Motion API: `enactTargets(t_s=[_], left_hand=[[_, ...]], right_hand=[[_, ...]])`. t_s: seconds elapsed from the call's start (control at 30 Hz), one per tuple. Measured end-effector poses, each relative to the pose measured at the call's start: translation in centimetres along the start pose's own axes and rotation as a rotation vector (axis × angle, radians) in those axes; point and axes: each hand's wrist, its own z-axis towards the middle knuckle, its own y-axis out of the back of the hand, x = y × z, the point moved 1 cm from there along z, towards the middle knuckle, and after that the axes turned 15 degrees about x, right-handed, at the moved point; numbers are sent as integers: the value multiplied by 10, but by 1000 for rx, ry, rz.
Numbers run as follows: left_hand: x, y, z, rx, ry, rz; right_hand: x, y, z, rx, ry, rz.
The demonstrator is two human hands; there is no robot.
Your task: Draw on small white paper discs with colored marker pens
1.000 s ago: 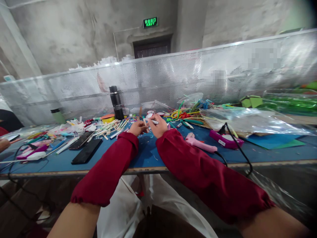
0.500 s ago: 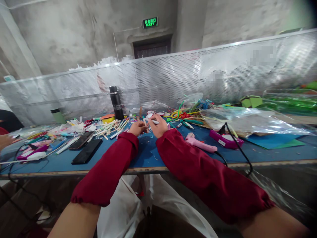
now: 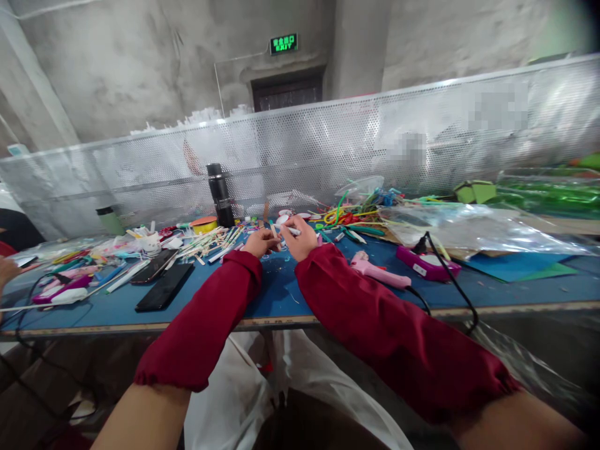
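Note:
Both my arms, in dark red sleeves, reach out over the blue table (image 3: 281, 300). My right hand (image 3: 300, 239) is closed round a short white stick (image 3: 291, 230) that points left. My left hand (image 3: 259, 242) is curled, its fingertips meeting the right hand's at a small piece I cannot make out. Loose wooden and coloured sticks (image 3: 210, 242) lie just left of the hands.
A pink glue gun (image 3: 377, 270) with a black cable and a purple one (image 3: 422, 261) lie to the right. Two dark phones (image 3: 162, 278), a black flask (image 3: 220, 194), a yellow tape roll (image 3: 205, 224), coloured straws (image 3: 356, 215) and plastic bags (image 3: 469, 228) crowd the table. A perforated metal screen (image 3: 328, 144) backs it. Another person's hand (image 3: 7, 270) shows at the far left.
My hands have hardly moved. The other person's hand at the far left edge has shifted slightly.

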Motion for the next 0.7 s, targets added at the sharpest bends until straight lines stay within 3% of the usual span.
enactTargets(t_s=[0.7], left_hand=[[1,1,1,27,-8,15]], right_hand=[[1,0,0,-7,-5,-25]])
